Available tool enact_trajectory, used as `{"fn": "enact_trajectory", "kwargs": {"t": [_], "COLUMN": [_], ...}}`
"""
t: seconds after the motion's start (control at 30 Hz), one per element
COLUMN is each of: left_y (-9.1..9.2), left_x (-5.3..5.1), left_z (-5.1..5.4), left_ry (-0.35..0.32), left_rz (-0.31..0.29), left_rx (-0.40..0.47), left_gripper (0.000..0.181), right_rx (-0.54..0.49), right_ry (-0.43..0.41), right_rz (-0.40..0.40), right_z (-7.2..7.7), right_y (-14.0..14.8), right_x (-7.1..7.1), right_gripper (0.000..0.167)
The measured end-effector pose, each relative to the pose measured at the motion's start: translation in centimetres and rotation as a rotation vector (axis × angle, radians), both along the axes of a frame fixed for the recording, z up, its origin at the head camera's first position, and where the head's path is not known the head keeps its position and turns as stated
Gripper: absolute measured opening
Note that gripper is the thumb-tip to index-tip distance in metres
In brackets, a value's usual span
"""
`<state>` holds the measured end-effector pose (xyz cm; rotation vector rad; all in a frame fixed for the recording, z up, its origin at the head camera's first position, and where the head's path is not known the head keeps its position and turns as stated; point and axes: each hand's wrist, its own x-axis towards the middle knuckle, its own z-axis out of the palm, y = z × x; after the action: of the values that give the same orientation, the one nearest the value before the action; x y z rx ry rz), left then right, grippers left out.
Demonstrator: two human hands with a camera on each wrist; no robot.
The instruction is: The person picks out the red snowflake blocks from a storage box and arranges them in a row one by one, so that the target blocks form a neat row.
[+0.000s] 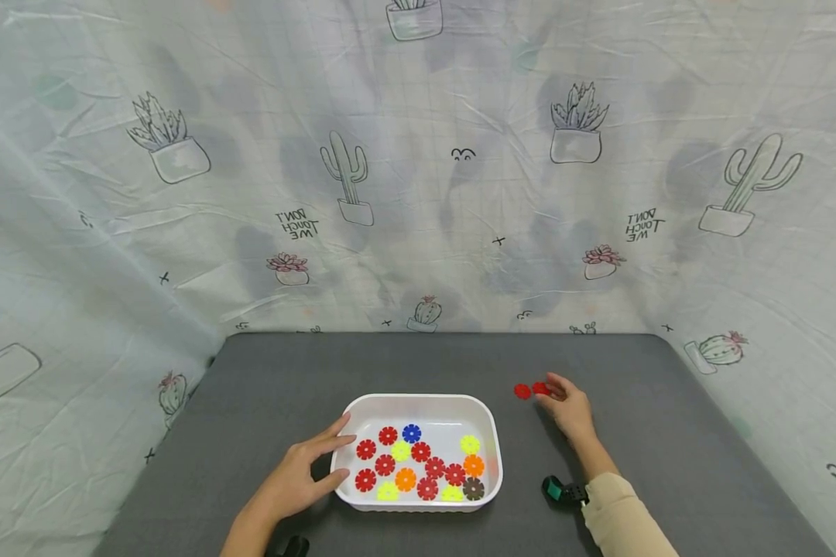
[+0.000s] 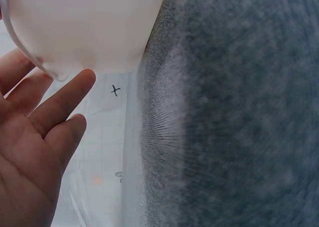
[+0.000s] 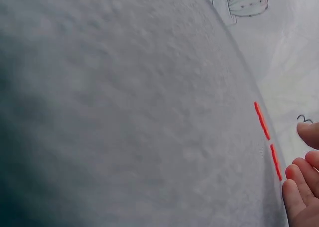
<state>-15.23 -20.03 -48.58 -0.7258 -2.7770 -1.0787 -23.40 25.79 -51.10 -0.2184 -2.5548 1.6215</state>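
At nine o'clock on the white tray (image 1: 439, 415), my left hand (image 1: 296, 476) rests on the rim, fingers spread, no clenching; left wrist view adds fingertips at the outer wall, hidden from head view. At the tray's two o'clock, two red discs (image 1: 522, 391) lie on the grey table (image 1: 418, 363). My right hand (image 1: 567, 408) is at the three o'clock one, thumb and fingers parted, contact unclear. Right wrist view shows both discs edge-on, flat; only head view shows coloured discs (image 1: 421, 452) inside the tray.
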Motion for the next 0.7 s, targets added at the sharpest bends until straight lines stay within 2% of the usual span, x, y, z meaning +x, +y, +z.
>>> {"fn": "enact_trajectory", "kwargs": {"t": [0.33,0.5,0.7], "left_y": [0.1,0.1,0.2], "left_x": [0.1,0.2,0.3], "left_z": [-0.4,-0.5,-0.6], "left_ry": [-0.028,-0.040,-0.019], "left_rz": [0.018,0.028,0.022], "left_rx": [-0.018,-0.014,-0.013], "left_gripper": [0.046,0.046,0.046], "right_rx": [-0.204,-0.267,-0.312], "right_ry": [0.060,0.105,0.162], "right_rz": [0.056,0.111,0.178], "right_z": [1.2,2.1,3.5], "right_y": [-2.9,-5.0,-6.9], "right_x": [1.9,3.3,4.8], "right_gripper": [0.055,0.053,0.053]}}
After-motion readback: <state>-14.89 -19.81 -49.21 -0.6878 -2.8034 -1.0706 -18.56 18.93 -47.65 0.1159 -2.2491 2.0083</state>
